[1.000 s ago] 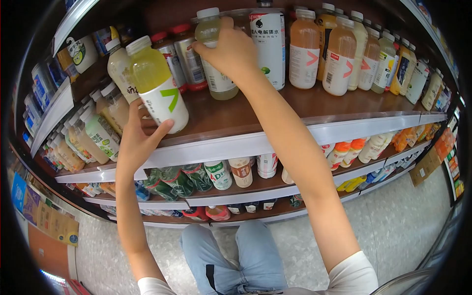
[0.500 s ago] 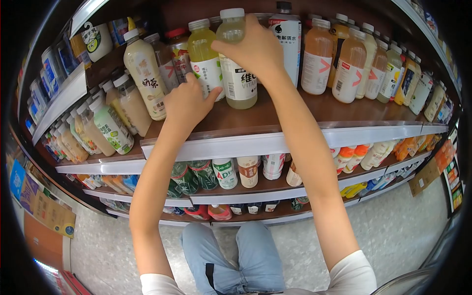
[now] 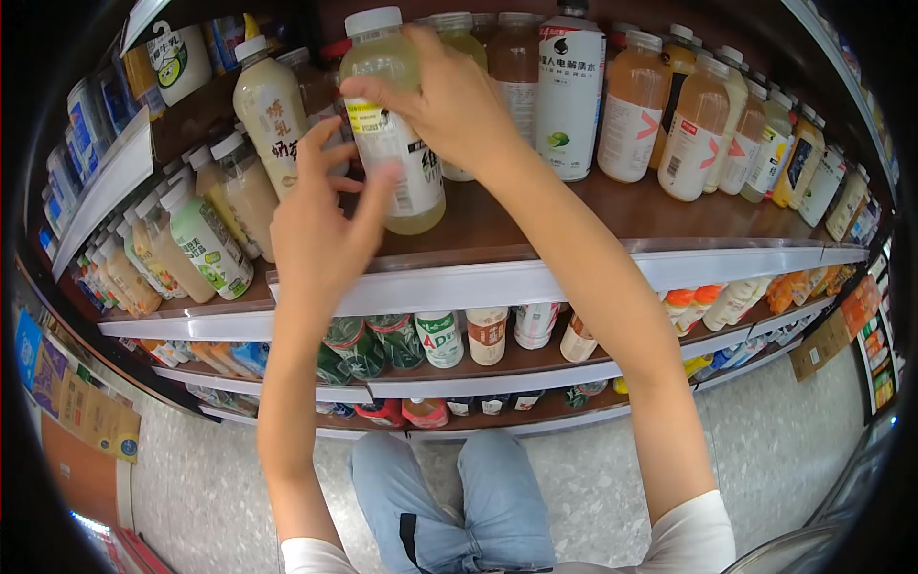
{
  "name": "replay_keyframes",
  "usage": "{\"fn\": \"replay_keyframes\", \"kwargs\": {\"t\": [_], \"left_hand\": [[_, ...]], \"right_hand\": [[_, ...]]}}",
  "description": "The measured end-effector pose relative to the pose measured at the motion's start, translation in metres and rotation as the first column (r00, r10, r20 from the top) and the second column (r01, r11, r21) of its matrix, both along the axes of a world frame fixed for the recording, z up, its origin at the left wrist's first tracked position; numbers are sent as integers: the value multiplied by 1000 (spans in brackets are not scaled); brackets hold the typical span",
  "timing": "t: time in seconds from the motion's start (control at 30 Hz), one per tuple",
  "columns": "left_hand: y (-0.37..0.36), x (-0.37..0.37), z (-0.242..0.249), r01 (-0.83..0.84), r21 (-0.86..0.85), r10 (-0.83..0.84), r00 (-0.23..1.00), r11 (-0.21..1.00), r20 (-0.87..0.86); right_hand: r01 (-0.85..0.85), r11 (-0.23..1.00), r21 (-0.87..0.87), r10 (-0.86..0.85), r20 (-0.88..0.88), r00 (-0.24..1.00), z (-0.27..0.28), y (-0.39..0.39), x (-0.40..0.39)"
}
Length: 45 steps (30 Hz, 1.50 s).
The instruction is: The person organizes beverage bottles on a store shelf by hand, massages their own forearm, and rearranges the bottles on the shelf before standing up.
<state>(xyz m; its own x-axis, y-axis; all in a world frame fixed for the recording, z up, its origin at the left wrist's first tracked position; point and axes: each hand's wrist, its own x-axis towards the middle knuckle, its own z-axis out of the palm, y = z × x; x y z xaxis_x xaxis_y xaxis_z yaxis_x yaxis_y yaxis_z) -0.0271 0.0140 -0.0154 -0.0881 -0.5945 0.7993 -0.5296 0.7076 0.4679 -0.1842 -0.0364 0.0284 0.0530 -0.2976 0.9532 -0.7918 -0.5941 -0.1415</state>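
My right hand (image 3: 459, 100) is wrapped round the upper part of a pale yellow bottle (image 3: 402, 182) with a white cap, tilted slightly over the shelf's front part. My left hand (image 3: 325, 210) is just left of that bottle, fingers spread and a little blurred. Its thumb overlaps the label; whether it touches cannot be made out. Behind the held bottle stand another yellow-green bottle (image 3: 464, 48) and a brown-tinted bottle (image 3: 514, 72). A cream milk-tea bottle (image 3: 268, 110) stands behind my left hand.
The brown shelf (image 3: 535, 215) has a white front rail (image 3: 478, 285). A large white bottle (image 3: 570, 100) and orange-brown bottles (image 3: 631, 115) stand to the right. More bottles (image 3: 208, 239) line the left. Lower shelves hold drinks (image 3: 486, 335). A cardboard box (image 3: 818, 349) is at the right.
My right hand has brought the pale yellow bottle leftward and nearer, and it now leans. My left hand has shifted left and down, its fingers spreading. The view has shifted slightly.
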Motion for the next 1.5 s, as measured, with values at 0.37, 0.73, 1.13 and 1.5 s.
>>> {"fn": "replay_keyframes", "kwargs": {"t": [0.37, 0.73, 1.13, 1.5], "left_hand": [[-31, -7, -22, -313, -131, 339, 865, 941, 370], [-44, -16, -5, 112, -431, 243, 687, 895, 684], [-65, -64, 50, -78, -687, 521, 715, 722, 467], [-134, -96, 99, -362, -633, 730, 336, 684, 595]], "right_hand": [[365, 915, -175, -320, 239, 917, 5, -11, -23], [300, 868, 396, -324, -7, 946, 1, -8, -43], [281, 886, 368, -328, 71, 942, 9, 5, -54], [328, 866, 379, -374, 55, 926, 14, 28, -51]]}}
